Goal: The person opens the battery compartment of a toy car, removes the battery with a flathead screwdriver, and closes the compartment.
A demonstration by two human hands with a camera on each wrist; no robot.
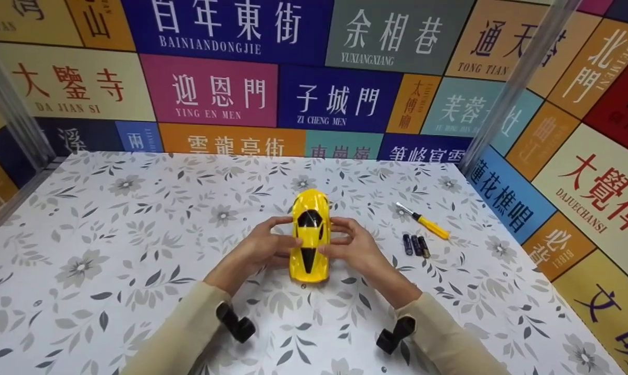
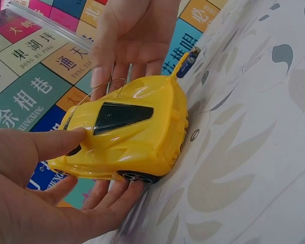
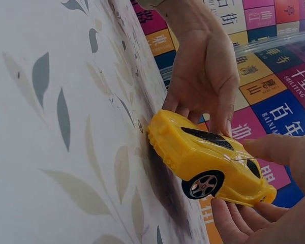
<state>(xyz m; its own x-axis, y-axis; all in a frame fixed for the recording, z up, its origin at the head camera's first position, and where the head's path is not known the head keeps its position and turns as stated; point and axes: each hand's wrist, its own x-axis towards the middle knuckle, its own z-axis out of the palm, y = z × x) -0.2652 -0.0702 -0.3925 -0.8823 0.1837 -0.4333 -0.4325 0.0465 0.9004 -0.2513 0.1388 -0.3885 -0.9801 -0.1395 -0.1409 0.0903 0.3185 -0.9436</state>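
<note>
A yellow toy car with black windows is held between both hands at the middle of the table. My left hand grips its left side, thumb on top and fingers along the lower edge. On the opposite side my right hand holds the car with its thumb on the upper body. A black wheel shows in the right wrist view. In the left wrist view a thin wire arches over the car's far side. The car's underside is hidden.
To the right lie a screwdriver with a yellow handle and several small dark batteries side by side. The table has a leaf-patterned cover. Panels with printed signs stand behind and at the sides.
</note>
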